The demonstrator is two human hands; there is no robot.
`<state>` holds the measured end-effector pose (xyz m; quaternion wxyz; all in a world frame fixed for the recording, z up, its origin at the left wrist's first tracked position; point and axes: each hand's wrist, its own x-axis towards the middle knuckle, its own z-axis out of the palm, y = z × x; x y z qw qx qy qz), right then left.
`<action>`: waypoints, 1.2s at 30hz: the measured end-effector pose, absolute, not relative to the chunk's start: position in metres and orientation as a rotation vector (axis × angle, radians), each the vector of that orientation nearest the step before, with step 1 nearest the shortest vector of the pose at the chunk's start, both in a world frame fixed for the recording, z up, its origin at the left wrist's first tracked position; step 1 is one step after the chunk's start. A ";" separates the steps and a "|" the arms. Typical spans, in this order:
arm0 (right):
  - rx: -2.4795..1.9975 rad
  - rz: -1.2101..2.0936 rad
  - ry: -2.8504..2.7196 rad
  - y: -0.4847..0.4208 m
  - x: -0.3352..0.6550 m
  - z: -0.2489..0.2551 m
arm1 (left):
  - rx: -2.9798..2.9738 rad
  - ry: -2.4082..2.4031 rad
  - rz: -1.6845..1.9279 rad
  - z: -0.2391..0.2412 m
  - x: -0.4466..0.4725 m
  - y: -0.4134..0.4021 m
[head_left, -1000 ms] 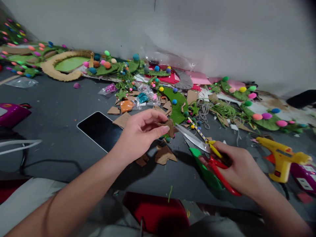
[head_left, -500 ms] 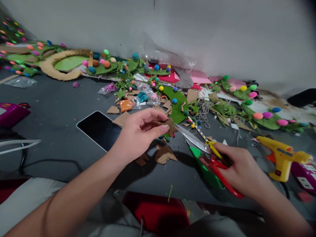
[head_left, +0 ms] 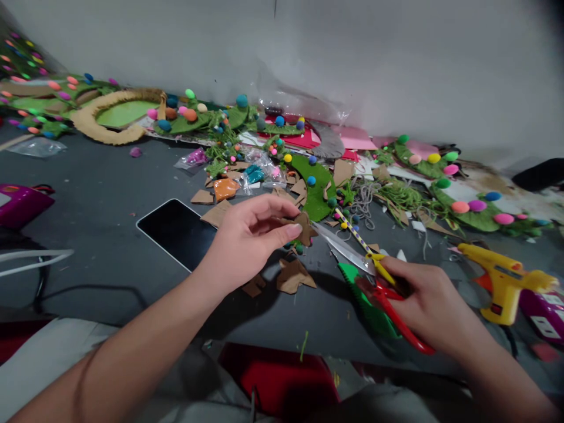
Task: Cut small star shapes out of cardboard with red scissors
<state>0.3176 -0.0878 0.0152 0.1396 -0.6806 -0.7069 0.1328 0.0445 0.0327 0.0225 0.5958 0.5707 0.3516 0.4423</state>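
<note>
Can't really see the scissor handles since the right hand [head_left: 423, 299] is wrapped around the red scissors [head_left: 379, 279], and the blade tips vanish behind the little brown cardboard piece [head_left: 304, 228]. The left hand [head_left: 247, 238] pinches that piece between thumb and fingertips, just above the cardboard scraps [head_left: 293, 276]. Phone [head_left: 178, 232] sits left, yellow glue gun [head_left: 502, 282] right.

Dark phone [head_left: 176, 231] flat on the grey floor [head_left: 101, 194], cardboard scraps [head_left: 293, 275] just beside. Yellow glue gun [head_left: 502, 281] at right, near a purple box [head_left: 544, 314]. Along the wall [head_left: 352, 53], green felt [head_left: 315, 188] dotted with pompoms [head_left: 459, 207], and a brown ring [head_left: 103, 114].
</note>
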 end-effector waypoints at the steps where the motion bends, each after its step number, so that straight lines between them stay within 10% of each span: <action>1: -1.965 0.376 -2.043 -0.088 0.318 0.015 | 1.327 0.819 1.026 0.023 0.044 0.033; 36: -2.038 0.552 -1.956 -0.083 0.303 0.014 | 1.222 0.769 0.899 0.019 0.051 0.024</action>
